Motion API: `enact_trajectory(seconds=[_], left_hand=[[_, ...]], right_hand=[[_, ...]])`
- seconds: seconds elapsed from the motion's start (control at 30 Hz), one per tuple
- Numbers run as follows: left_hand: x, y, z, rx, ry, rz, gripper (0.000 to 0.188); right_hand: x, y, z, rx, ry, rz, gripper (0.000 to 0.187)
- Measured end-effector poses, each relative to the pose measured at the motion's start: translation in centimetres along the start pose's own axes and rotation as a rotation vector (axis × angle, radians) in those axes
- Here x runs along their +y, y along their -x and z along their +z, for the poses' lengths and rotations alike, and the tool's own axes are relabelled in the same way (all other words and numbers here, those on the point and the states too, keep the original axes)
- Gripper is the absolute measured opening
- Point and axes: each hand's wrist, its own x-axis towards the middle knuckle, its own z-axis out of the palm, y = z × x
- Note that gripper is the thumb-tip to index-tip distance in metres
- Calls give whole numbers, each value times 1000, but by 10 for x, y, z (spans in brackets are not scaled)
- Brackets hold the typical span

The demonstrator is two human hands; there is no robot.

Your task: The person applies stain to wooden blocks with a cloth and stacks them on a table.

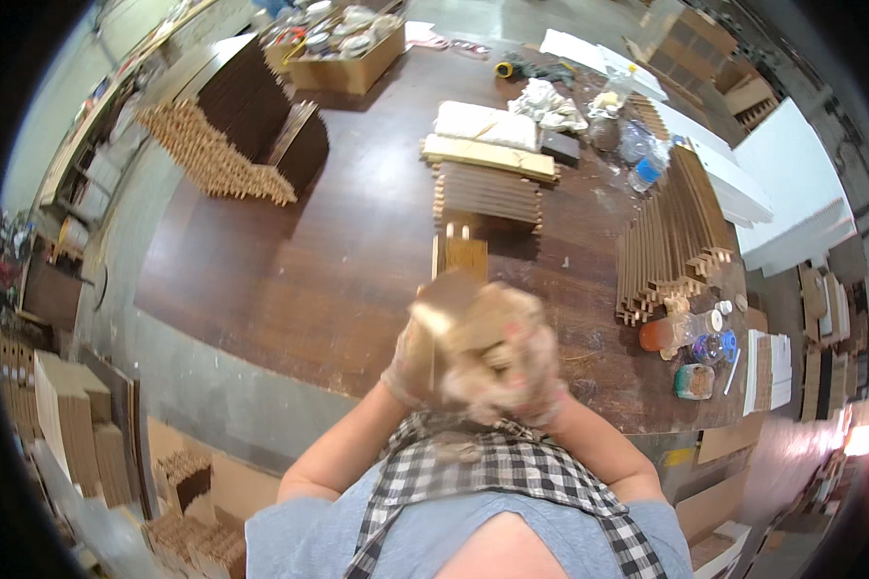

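Observation:
My left hand and my right hand are raised close together in front of my chest, both blurred by motion. Between them they hold a small tan wooden piece with a crumpled pale rag pressed against it. Which hand grips which item is unclear from the blur. Just beyond the hands a short slotted wooden piece lies on the dark brown table.
A flat stack of wooden slats lies mid-table under a pale board. Upright slats stand at right, beside bottles and jars. Stacked notched slats sit far left, with a cardboard box behind.

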Motion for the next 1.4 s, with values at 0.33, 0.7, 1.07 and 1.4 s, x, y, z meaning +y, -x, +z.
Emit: enact_trajectory(seconds=[0.33, 0.7, 1.07, 1.4], left_hand=[[7, 8, 0, 59, 677, -417, 56], [-4, -16, -11, 192, 772, -399, 61], [-2, -12, -14, 94, 702, -336, 54], [-21, -25, -33, 51, 488, -223, 56]], right_hand=[[128, -48, 12, 158, 190, 61, 69], [107, -37, 34, 89, 56, -78, 70], [73, -16, 54, -21, -78, 156, 81], [45, 7, 53, -118, -1, -3, 84]])
